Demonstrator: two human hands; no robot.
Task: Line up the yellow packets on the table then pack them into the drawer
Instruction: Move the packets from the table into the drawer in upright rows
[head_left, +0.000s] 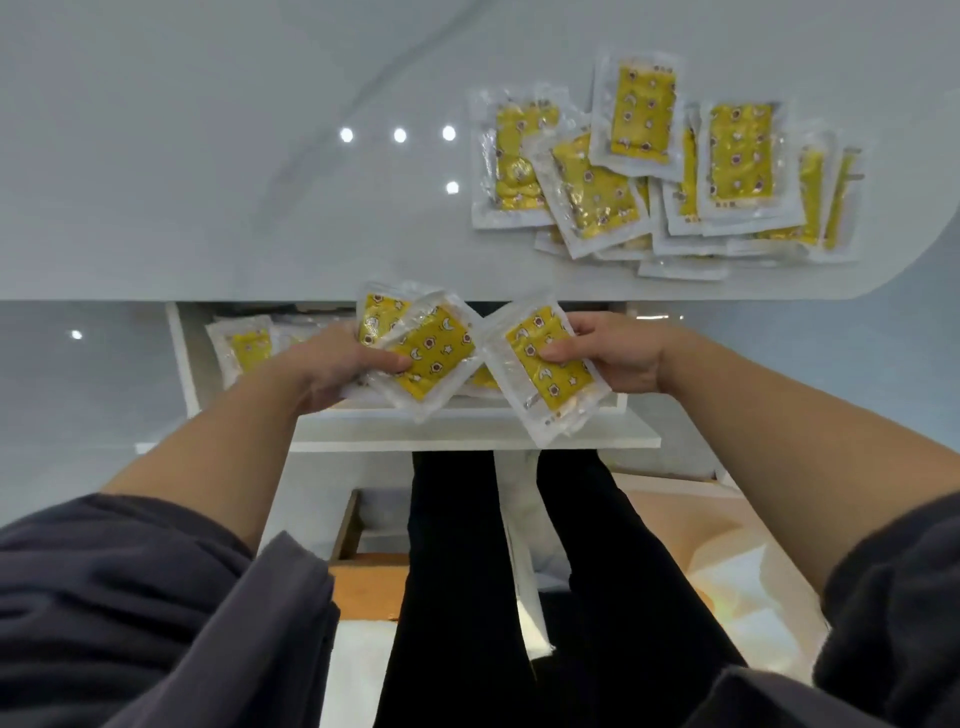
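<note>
My left hand (332, 366) grips a small stack of yellow packets (434, 351) in clear wrappers, thumb on top. My right hand (610, 351) pinches one more yellow packet (545, 371), tilted, its lower corner hanging past the drawer front. Both hands hover over the open white drawer (467, 431) below the table edge. Another yellow packet (244, 345) lies inside the drawer at its left end. A loose pile of several yellow packets (670, 166) lies overlapping on the white table (208, 182) at the right.
The table's front edge runs just behind my hands and its right corner curves away. My legs in dark trousers stand below the drawer. A wooden box edge (363, 571) sits near the floor on the left.
</note>
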